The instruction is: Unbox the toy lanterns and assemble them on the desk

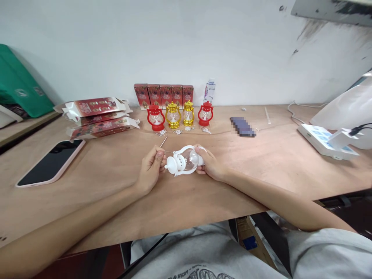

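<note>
- Between both hands, over the surface (186, 211): white lantern (188, 160), lying sideways, top toward left hand (149, 168).
- Right hand (210, 164) closed round base end; loose grip could let smooth plastic slip.
- Left hand pinching what looks like thin wire (168, 151); hard pull could bend or unhook it.
- Lantern row (173, 115) upright beyond; careless reach could topple some.

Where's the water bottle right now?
In the head view, the water bottle stands at the back of the table, right of the row of red boxes and just behind the rightmost red lantern.
</note>
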`<state>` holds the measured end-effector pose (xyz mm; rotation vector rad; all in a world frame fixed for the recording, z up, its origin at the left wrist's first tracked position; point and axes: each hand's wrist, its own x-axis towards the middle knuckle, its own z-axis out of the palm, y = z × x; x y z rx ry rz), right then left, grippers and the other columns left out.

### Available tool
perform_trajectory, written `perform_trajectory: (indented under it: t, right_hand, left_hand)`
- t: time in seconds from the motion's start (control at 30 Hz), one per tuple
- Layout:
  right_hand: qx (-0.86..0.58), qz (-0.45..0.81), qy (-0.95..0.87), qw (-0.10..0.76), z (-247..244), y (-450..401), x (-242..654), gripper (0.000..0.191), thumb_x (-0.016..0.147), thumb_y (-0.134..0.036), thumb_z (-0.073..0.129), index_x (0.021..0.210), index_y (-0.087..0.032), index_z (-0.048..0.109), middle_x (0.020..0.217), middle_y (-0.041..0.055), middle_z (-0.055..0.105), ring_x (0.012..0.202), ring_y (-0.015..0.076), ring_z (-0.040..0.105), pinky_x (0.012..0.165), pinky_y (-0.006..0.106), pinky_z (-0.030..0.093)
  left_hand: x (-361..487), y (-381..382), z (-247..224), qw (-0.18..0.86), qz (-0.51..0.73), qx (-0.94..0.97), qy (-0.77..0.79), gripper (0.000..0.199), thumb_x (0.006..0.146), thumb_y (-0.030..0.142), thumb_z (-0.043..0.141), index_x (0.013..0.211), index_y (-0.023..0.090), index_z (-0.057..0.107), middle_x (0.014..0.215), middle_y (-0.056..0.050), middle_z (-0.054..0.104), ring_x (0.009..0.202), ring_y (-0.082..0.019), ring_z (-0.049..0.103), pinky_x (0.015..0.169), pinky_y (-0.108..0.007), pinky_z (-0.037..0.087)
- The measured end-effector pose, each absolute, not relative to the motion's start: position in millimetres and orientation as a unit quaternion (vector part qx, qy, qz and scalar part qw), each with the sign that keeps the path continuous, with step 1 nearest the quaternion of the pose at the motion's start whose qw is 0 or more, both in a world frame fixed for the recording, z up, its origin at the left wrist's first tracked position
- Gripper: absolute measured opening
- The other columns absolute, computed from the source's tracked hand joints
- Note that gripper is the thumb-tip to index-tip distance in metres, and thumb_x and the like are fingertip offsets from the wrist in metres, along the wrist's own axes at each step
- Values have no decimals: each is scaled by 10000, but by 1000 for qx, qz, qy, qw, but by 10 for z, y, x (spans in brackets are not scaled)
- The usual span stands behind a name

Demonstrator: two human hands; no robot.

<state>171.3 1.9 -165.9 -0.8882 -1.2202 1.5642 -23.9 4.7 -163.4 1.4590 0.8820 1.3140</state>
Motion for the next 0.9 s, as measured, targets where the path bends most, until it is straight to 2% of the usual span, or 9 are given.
perform_trajectory:
  t: [0.23, 0.4, 0.73, 0.9]
  right_hand:
    - [-406, 587, -482, 508, -1622, -41, 1631, 380, 778, -574, 551, 819, -230, 396, 569, -91, 410, 421, 43, 328, 361, 153, 238]
    - [-412, 602, -490, 477, -1588, -32, 1624, 380, 781, -580, 536, 824, -232, 389, 551, -94, 401, 408, 42, 304, 354, 152, 205]
    - [-431, 598, -465, 490, -1577, -37, 1607, 346, 789, -540, 528, 813, -227, 383, 546, -102, 396, 414, 36, 306, 357, 142, 214]
    - [-424, 611, -472, 473, -1558, -18, 1624, 330, 796, -525, 514, 802, -224, 380, 553, -94, 420, 407, 36, 308, 345, 144, 215]
  left_hand:
    - [-215, 130, -1630, 584, 492, 515, 390, 462, 762, 584, 621, 688, 194, 385, 557, 80, 323, 409, -33, 247, 363, -128, 204]
    - [-203, 112, -1597, 622, 475, 498, 373, 471, 744, 573, 648, 699, 193, 373, 543, 91, 315, 407, -26, 237, 362, -110, 192]
    - [-222, 122, -1641, 582, 521, 502, 371, 490, 729, 592, 659, 707, 191, 378, 559, 89, 328, 419, -25, 270, 371, -103, 236]
    - [-238, 138, -1637, 601, 502, 502, 367, 513, 710, 608, 670, 697, 193, 369, 543, 95, 281, 414, -26, 242, 363, -101, 216]
